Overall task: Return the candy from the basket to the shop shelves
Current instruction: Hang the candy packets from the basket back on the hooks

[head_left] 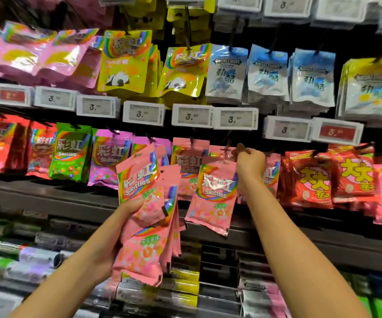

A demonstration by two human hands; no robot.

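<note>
— What's the setting?

— A shop wall of dark shelving (70, 198) with black metal pegs, glossy foil sachets hanging in rows, and white rectangular price tags (192, 116) clipped along the rail edges; two of the tags are red-faced.

— What hangs on the upper row?

— Shiny pink pouches (24, 53) at the left, then two columns of yellow pouches with a panda print (123, 63), three columns of pale blue-and-white mint sachets (268, 72), and a yellow-edged one at the far right.

— And the lower row?

— Red, green (70, 152) and purple candy packets at the left, pink ones in the middle, crinkly red packets with yellow characters (311, 180) at the right.

— Where is the candy being put back?

— The left hand (125, 216) grips a fanned bundle of flat pink Skittles sachets (144, 203), smooth and reflective; I count at least four edges, though the overlap makes the number uncertain. One more pink Skittles sachet (213, 193) hangs tilted from a peg in the pink column.

— The right hand (249, 164)?

— Raised to that peg, fingers curled and pinching the top edge of the single sachet at its hang hole.
</note>
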